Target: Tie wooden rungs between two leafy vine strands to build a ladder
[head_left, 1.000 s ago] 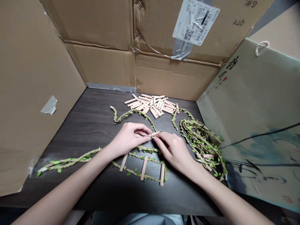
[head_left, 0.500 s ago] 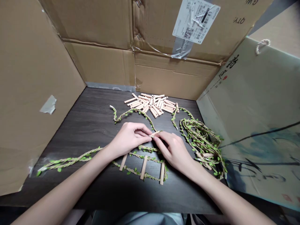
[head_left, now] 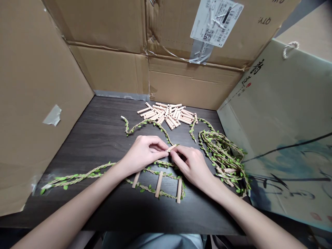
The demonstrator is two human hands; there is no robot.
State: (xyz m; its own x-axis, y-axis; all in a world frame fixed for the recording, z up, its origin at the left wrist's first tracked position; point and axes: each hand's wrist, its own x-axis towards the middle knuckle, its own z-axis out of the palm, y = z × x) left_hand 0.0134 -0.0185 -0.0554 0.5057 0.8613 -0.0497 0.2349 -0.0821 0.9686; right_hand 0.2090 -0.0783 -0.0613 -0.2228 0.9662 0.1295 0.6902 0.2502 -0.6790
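Between our hands we pinch a short wooden dowel: the curled fingertips of our left hand press on one end, and the thumb and fingers of our right hand close on the other, the two hands nearly touching. Whether a strand passes around the dowel there is hidden by our fingers. Just below both hands lies a finished stretch of ladder, three wooden rungs set across two twisted strands of leaf vine. From below our left hand, a long leaf-vine strand runs off toward the left across the dark wood-grain counter. Beyond our right hand, toward the right, sits a loose tangled coil of the same vine, with a few dowels caught in it. Just past our fingertips, another vine strand curves away to the left of the hands. Farther ahead lies a heap of loose dowels. Beyond that stand the walls of a cardboard box, with a printed shipping label high up, and a flap with grey tape on the left. Well to the right of our right hand stands a painted paper bag with a rope handle.
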